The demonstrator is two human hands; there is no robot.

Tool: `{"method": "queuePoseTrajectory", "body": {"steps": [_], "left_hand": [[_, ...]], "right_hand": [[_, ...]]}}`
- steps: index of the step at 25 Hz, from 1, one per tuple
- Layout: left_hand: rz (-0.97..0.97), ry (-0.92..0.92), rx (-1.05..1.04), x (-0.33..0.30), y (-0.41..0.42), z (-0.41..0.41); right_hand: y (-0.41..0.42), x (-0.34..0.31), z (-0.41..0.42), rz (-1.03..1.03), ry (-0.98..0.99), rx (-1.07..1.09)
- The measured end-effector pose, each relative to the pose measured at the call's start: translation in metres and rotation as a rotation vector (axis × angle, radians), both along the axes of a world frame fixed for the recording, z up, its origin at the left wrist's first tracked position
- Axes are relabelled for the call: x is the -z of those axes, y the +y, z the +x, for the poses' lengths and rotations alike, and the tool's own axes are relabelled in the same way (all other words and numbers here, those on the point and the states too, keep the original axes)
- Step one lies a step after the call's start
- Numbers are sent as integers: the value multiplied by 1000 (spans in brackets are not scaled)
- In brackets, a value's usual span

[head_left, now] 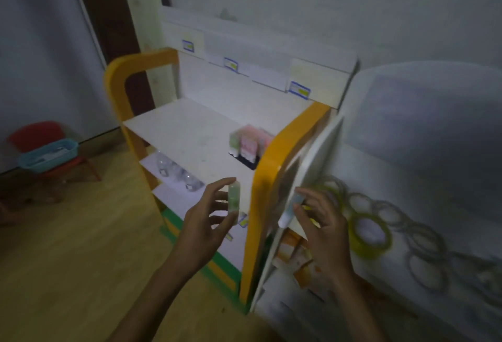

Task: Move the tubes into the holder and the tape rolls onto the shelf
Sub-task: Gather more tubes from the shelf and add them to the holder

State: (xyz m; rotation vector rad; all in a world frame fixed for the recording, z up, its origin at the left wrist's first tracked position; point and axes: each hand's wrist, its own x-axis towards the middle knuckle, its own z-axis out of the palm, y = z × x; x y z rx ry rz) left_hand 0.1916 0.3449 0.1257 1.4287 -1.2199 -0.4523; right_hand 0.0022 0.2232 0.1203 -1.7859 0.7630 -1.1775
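I have 1 tube in each of my hands. My left hand pinches a pale green tube upright between thumb and fingertips, the other fingers spread loose, just in front of the top shelf. My right hand pinches a bluish tube, tilted, close beside the shelf unit's orange side panel; the frame is blurred, so I cannot tell exactly how those fingers wrap it.

These tubes look like small, light, rigid plastic, probably smooth enough to slip, so I judge a pinch near the middle, kept upright, is the safest hold for lowering into a slot.

The holder sits at the right end of the top shelf, touching or nearly touching the orange panel. It already carries several tubes, greenish and pink ones, standing upright; I cannot count them or see free slots.

The tape rolls lie on the white counter to my right, a yellowish one nearest my right hand and several greyish rings strung out beyond it. They should be light, stiff hoops, easy to hook through the centre or grip by the rim.

On the lower shelf are some clear bottles. A blue basket rests on a red chair far left.
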Motion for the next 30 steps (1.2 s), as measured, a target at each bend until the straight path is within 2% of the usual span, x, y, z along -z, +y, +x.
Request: {"method": "queuePoseTrajectory", "body": {"steps": [6, 13, 20, 24, 30], "left_hand": [[-11, -46, -144, 9, -1, 108], [-9, -128, -143, 31, -61, 205], [48, -131, 13, 47, -161, 268], [67, -134, 158, 46, -213, 268], [60, -142, 358, 46, -279, 268]], "right_hand": [[11, 11, 123, -62, 58, -127], [-41, 45, 241, -16, 43, -44], [-118, 90, 274, 105, -37, 255], [-140, 97, 267, 110, -50, 517], [-165, 102, 260, 174, -43, 759]]}}
